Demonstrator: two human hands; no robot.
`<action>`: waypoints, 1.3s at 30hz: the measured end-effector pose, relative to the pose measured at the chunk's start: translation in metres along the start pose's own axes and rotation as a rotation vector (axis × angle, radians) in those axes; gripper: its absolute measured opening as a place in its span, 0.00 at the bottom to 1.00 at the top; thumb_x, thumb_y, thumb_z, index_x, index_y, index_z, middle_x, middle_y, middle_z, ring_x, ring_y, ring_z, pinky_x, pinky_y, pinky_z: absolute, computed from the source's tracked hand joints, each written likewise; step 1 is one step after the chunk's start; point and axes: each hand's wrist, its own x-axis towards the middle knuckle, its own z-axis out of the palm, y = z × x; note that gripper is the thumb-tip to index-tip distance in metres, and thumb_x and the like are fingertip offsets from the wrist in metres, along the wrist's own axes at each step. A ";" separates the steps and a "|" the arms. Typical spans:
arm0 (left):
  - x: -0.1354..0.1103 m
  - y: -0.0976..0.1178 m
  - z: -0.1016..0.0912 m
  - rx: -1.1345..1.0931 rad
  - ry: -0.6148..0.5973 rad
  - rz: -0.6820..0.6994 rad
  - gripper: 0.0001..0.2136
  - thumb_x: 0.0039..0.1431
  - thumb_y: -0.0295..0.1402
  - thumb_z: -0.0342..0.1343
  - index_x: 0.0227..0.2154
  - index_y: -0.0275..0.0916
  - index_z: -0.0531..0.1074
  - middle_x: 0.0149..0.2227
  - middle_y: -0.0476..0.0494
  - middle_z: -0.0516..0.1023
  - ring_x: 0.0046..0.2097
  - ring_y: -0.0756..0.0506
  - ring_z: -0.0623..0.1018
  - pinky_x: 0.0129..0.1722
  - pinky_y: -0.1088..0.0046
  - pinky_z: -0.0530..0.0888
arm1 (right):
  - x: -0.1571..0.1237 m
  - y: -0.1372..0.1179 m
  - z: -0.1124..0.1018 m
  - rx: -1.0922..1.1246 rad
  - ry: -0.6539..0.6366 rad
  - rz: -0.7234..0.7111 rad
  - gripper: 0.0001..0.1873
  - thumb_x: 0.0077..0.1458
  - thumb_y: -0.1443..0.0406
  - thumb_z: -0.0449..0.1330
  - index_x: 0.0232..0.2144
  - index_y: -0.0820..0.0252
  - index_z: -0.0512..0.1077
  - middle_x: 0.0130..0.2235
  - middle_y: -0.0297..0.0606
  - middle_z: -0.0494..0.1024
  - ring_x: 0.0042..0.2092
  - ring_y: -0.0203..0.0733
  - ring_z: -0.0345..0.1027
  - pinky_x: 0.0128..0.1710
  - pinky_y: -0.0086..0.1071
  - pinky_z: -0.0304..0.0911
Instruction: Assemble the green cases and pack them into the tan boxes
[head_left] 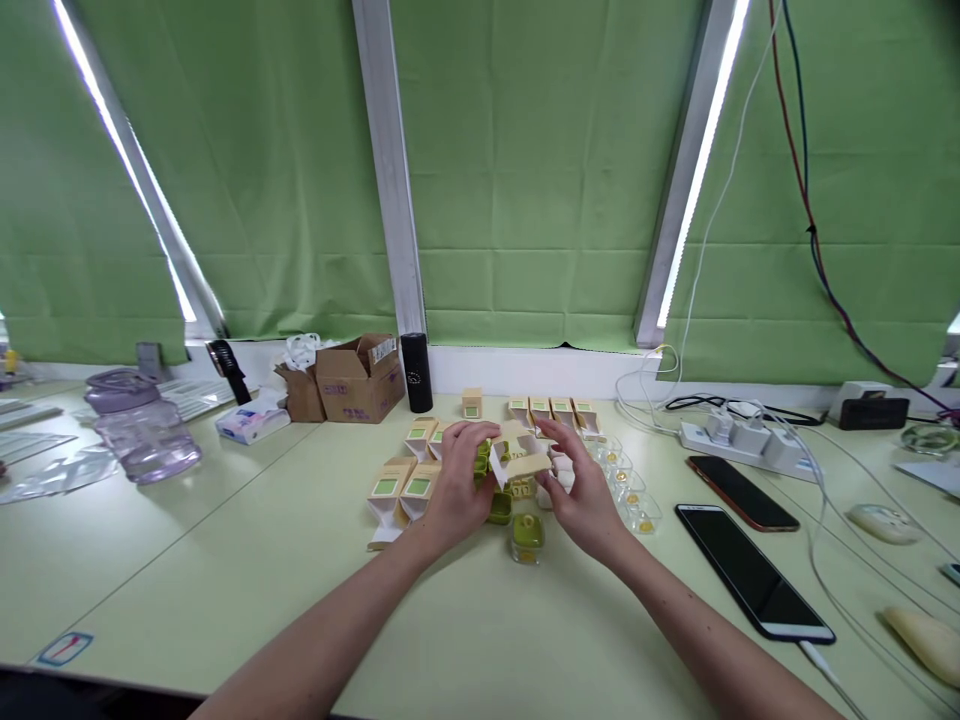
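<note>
My left hand point(459, 478) and my right hand point(581, 490) are both closed on a small tan carton point(519, 452) with open flaps, held just above the table. The left hand also seems to hold a small green bottle point(481, 462) against the carton. Under the hands stand more green bottles point(527, 535) with clear bases. To the left lie closed tan cartons with green labels point(401, 488). Another row of cartons point(553, 410) stands behind. Small clear cups with yellow pieces point(634, 495) line up at the right.
A pale green table point(225, 560) carries a purple-lidded jar point(139, 425), a tissue pack point(251, 418), brown cardboard boxes point(360, 378), a black cylinder point(416, 372), a power strip point(739, 435), two phones point(750, 565) and cables. Green blinds hang behind.
</note>
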 end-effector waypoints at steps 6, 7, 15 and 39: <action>-0.008 -0.007 0.000 0.151 0.055 0.186 0.22 0.61 0.23 0.59 0.55 0.47 0.65 0.60 0.36 0.76 0.63 0.34 0.69 0.61 0.46 0.69 | -0.007 0.018 -0.005 -0.177 0.061 -0.138 0.25 0.65 0.66 0.56 0.63 0.49 0.66 0.59 0.45 0.75 0.61 0.56 0.68 0.60 0.56 0.67; -0.009 -0.006 -0.001 0.174 0.064 0.211 0.21 0.61 0.22 0.58 0.54 0.48 0.66 0.61 0.37 0.75 0.63 0.34 0.69 0.61 0.46 0.68 | -0.010 0.022 -0.005 -0.200 0.069 -0.167 0.24 0.65 0.66 0.56 0.62 0.49 0.66 0.58 0.45 0.76 0.60 0.57 0.68 0.59 0.57 0.68; -0.019 -0.004 -0.003 0.284 0.115 0.265 0.20 0.61 0.21 0.59 0.50 0.53 0.68 0.66 0.41 0.68 0.63 0.35 0.67 0.59 0.47 0.70 | -0.018 0.032 -0.004 -0.315 0.058 -0.295 0.25 0.66 0.67 0.55 0.63 0.50 0.65 0.54 0.46 0.77 0.57 0.58 0.68 0.55 0.58 0.70; -0.011 0.002 0.005 -0.703 0.078 -0.492 0.33 0.64 0.51 0.62 0.65 0.40 0.60 0.55 0.33 0.77 0.58 0.36 0.78 0.59 0.55 0.75 | -0.025 0.014 -0.003 -0.306 0.068 -0.349 0.32 0.66 0.70 0.55 0.68 0.49 0.57 0.61 0.50 0.69 0.64 0.59 0.63 0.62 0.61 0.65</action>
